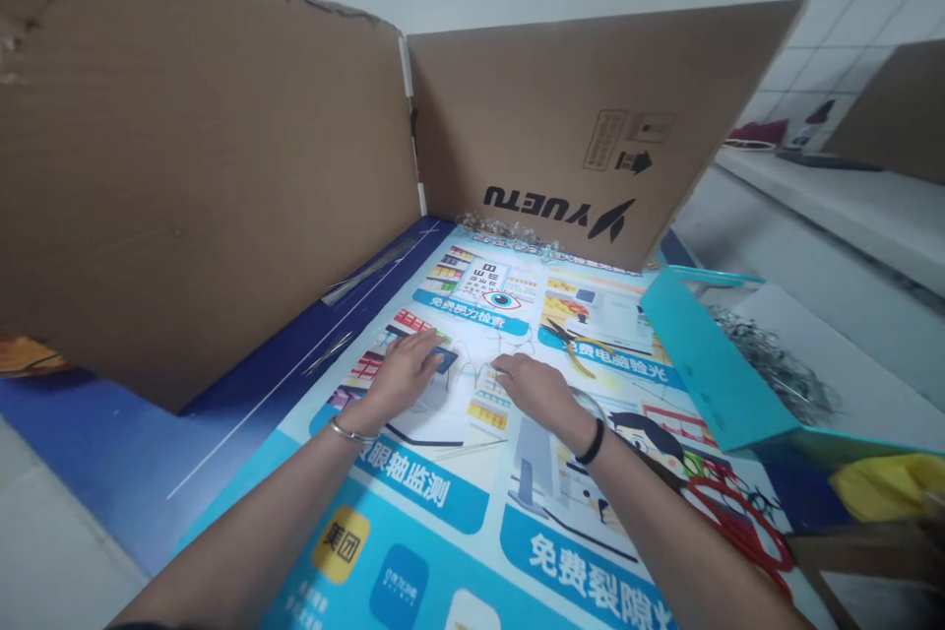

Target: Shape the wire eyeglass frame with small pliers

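My left hand (405,374) is low over the printed sheet (413,551), palm down, its fingers bent together; what they hold, if anything, is too fine to make out. To its right, my right hand (537,392) has thumb and forefinger pinched together, with something thin and hard to see at the tips. A faint, thin wire-like outline (470,364) shows between the two hands. Just beyond my right hand lie pliers (572,345) with yellow handles, their dark jaws pointing away to the left.
Tall cardboard panels (221,148) stand at the left and back (517,118). A turquoise box (709,364) at right holds tangled thin metal pieces (775,364). Red scissor-like loops (738,522) lie near my right forearm. Tweezers-like metal (329,352) lies at left; clear scraps (509,231) line the back.
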Demonstrator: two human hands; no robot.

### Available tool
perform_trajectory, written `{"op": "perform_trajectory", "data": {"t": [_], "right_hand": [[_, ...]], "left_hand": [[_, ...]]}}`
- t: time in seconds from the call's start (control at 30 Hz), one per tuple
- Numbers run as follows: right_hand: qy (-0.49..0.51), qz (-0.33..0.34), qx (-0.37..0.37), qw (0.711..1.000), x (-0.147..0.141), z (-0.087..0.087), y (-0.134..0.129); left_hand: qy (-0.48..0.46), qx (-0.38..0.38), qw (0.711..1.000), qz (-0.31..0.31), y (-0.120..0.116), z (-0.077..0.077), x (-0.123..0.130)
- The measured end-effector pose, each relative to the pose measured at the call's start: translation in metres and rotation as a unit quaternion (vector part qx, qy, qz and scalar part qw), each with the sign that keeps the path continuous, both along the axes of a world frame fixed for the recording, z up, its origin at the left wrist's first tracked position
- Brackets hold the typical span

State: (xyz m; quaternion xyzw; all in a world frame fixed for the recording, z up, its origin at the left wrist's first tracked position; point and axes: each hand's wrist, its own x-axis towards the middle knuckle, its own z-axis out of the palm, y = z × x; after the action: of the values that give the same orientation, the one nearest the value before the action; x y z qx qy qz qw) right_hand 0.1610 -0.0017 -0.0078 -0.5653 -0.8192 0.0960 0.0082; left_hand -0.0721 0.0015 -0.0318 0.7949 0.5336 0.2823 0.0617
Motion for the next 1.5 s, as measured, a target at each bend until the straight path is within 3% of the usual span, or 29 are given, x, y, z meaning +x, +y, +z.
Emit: {"op": "perform_trajectory", "data": {"t": [0.1, 0.33, 0.57, 0.87, 1.07, 1.27, 1.5], "right_hand": [[-0.007, -0.001, -0.002, 1.0, -0.001, -0.002, 0.001], [-0.019, -0.007, -0.019, 1.0, -0.003, -0.002, 0.004], [-0.021, -0.002, -0.018, 1.0, -0.003, -0.002, 0.004], [-0.036, 0.01, 0.004, 0.999, -0.004, 0.001, -0.001], [-0.039, 0.024, 0.015, 0.999, -0.002, -0.002, -0.001], [-0.066, 0.023, 0.025, 0.997, -0.003, -0.003, -0.003], [-0.068, 0.032, 0.047, 0.996, -0.001, -0.007, -0.003]], "left_hand": [[0.013, -0.026, 0.999, 0.025, 0.003, -0.006, -0.006], [0.012, -0.071, 0.997, -0.012, -0.001, -0.006, -0.006], [-0.094, -0.104, 0.99, 0.003, 0.0, -0.003, -0.009], [-0.157, -0.122, 0.98, -0.007, -0.001, -0.005, -0.007], [-0.285, -0.118, 0.951, 0.028, -0.001, -0.007, -0.005], [-0.354, -0.112, 0.924, 0.093, 0.001, -0.001, -0.005], [-0.446, -0.114, 0.883, 0.09, 0.001, 0.007, 0.0]]}}
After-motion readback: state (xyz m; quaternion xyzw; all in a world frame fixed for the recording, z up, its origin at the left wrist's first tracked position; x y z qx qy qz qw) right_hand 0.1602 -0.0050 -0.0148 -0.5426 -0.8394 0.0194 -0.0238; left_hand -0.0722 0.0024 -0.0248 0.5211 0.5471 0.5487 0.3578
